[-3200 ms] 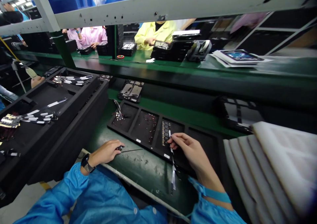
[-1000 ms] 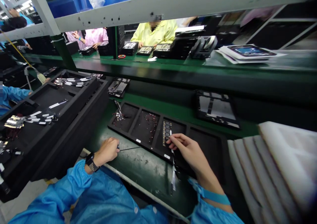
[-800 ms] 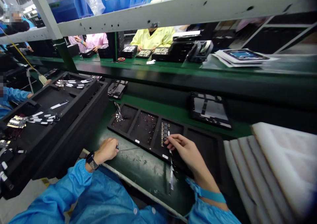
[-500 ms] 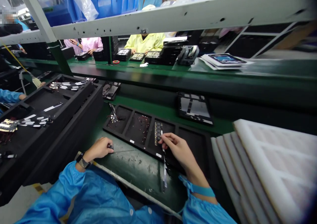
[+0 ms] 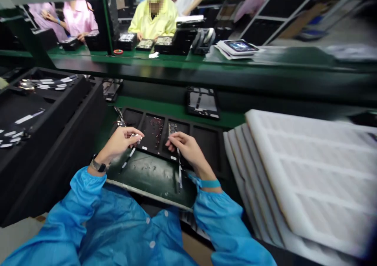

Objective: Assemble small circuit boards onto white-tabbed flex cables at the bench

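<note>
My left hand is closed in a pinch over the left end of a black compartment tray. From its fingers a flex cable, a thin black strip with white patches, slants down over the bench; its small upper end shows at the fingertips. My right hand pinches black-and-white flex cables above the tray's third compartment, and they dangle below the palm. In that compartment lies a group of small gold-edged parts, partly behind the fingers. Tiny dark red parts lie scattered in the compartment between my hands.
Deep black foam trays with more strips stand at left. A stack of white divided trays rises at right. Behind the tray lies a black device housing. Across the raised green shelf, people in yellow and pink work.
The view has tilted downward. My left hand has moved up from the bench to the tray's edge, and a flex cable now hangs from it. My right hand stays by the third compartment, still pinching.
</note>
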A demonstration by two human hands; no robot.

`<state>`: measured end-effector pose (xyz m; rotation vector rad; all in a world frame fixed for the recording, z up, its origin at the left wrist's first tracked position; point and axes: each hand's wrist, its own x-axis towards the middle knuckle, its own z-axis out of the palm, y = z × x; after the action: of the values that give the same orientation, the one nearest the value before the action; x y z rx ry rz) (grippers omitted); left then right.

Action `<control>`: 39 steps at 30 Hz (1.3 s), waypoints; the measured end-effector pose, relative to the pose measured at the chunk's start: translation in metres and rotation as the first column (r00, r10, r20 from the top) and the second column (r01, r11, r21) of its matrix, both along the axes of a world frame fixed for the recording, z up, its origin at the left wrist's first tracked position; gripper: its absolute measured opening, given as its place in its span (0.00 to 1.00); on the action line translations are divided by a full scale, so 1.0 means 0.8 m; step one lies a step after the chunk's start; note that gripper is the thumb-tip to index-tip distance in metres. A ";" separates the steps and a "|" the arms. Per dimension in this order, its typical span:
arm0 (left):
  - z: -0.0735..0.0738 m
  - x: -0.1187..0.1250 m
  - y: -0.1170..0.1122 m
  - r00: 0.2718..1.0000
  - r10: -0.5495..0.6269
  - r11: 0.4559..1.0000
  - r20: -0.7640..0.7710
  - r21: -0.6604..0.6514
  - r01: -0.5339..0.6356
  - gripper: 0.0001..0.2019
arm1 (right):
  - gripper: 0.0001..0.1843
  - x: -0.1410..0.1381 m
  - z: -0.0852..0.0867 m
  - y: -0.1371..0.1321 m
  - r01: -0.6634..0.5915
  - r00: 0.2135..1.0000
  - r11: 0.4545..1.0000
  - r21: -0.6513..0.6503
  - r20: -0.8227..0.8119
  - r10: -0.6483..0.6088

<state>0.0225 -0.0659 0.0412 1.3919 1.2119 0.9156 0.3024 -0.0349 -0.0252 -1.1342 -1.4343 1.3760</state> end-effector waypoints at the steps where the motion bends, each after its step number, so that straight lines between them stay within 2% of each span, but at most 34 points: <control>1: -0.010 0.007 0.010 1.000 -0.022 1.000 0.010 -0.017 0.023 0.15 | 0.28 -0.007 0.001 -0.001 -0.021 1.000 1.000 0.007 -0.013 0.021; 4: -0.035 0.023 0.035 0.997 -0.067 0.996 0.037 -0.054 0.069 0.16 | 0.27 -0.028 0.002 -0.002 -0.106 0.994 0.994 0.018 -0.033 0.106; 7: -0.050 0.034 0.048 0.995 -0.060 0.997 0.079 -0.048 0.064 0.16 | 0.25 -0.041 -0.001 -0.005 -0.163 0.985 0.987 0.013 -0.048 0.163; 15: -0.076 0.063 0.052 0.985 0.043 0.997 0.167 -0.065 -0.033 0.18 | 0.22 -0.037 -0.002 -0.011 -0.118 0.992 0.993 0.009 -0.039 0.119; 25: -0.078 0.069 0.045 0.980 0.037 0.998 0.198 -0.049 -0.028 0.19 | 0.22 -0.039 -0.006 -0.013 -0.105 0.994 0.994 -0.014 -0.016 0.105; 32: -0.080 0.067 0.044 0.983 0.009 0.996 0.182 -0.085 0.007 0.20 | 0.25 -0.035 -0.006 -0.013 -0.154 0.988 0.986 -0.056 -0.030 0.153; 39: -0.081 0.065 0.044 0.983 0.003 0.992 0.186 -0.128 0.022 0.19 | 0.24 -0.030 -0.006 -0.014 -0.158 0.987 0.985 -0.075 -0.027 0.156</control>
<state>0.0747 -0.0309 -0.0232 1.1808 1.1021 0.9219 0.2785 -0.0464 -0.0296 -1.0696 -1.4928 1.5601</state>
